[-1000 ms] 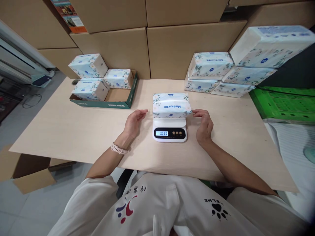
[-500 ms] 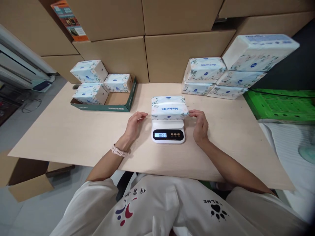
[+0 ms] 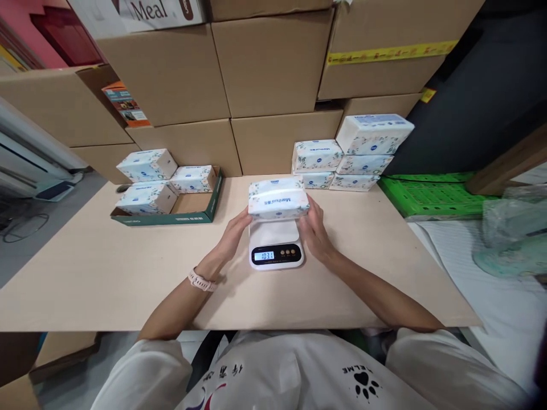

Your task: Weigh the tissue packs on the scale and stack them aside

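Observation:
A white pack of tissues (image 3: 277, 199) with blue lettering and a floral print is gripped between my two hands, over the back of a white kitchen scale (image 3: 277, 232). My left hand (image 3: 233, 233) presses against its left end. Against the right end, my right hand (image 3: 315, 230) is closed, its fingers partly hidden behind the pack. More of the scale's white platform shows in front of the pack, which seems slightly raised; I cannot tell whether it still touches. The lit display (image 3: 264, 255) reads 103.1.
At left, a green-edged cardboard tray (image 3: 188, 217) holds three tissue packs (image 3: 147, 197). Several more packs (image 3: 363, 165) are stacked at back right. Cardboard boxes (image 3: 273, 62) wall off the table's far side. A green plastic crate (image 3: 436, 193) lies beyond the right edge.
My hands have come inward from beside the pack and closed on its ends. The pack appears slightly lifted. The camera view has tilted up, showing more boxes.

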{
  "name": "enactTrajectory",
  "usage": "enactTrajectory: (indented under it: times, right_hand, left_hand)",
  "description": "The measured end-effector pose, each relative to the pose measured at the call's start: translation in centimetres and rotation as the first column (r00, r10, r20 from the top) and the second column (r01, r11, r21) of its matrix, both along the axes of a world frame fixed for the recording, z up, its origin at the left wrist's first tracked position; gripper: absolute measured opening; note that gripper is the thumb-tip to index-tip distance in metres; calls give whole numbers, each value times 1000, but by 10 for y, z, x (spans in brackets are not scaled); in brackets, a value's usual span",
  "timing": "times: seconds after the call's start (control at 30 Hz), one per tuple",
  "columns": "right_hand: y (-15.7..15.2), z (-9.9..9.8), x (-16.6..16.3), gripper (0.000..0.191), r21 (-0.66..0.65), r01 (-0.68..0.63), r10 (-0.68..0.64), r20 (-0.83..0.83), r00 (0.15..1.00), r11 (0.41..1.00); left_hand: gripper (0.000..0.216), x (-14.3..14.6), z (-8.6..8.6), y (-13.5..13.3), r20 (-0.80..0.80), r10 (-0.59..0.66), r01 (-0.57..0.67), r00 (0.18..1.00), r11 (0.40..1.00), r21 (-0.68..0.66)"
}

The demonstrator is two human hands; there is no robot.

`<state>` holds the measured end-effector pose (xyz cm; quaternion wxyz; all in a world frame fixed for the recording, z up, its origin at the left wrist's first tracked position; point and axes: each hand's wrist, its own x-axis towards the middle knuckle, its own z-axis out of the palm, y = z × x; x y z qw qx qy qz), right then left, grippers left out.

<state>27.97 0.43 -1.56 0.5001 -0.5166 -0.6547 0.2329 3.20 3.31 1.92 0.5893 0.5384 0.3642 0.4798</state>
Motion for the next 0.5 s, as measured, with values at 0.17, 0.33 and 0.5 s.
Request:
enactTrajectory:
  times: [0.17,0.33,0.5]
  right_hand:
    - [60,41,29,70,270,238,-247,-1,969,933]
    - [158,66,68,65,329,484,-476,-111,872,810]
    - [193,68,80,58,383,491,-530,-2,848,783]
  left_hand:
    - [48,48,47,53,27,-67,62,997,986,158]
    - [66,119,65,127,62,-154,127,986,940,316]
    - [69,150,45,176,13,-137,130,990,960,250]
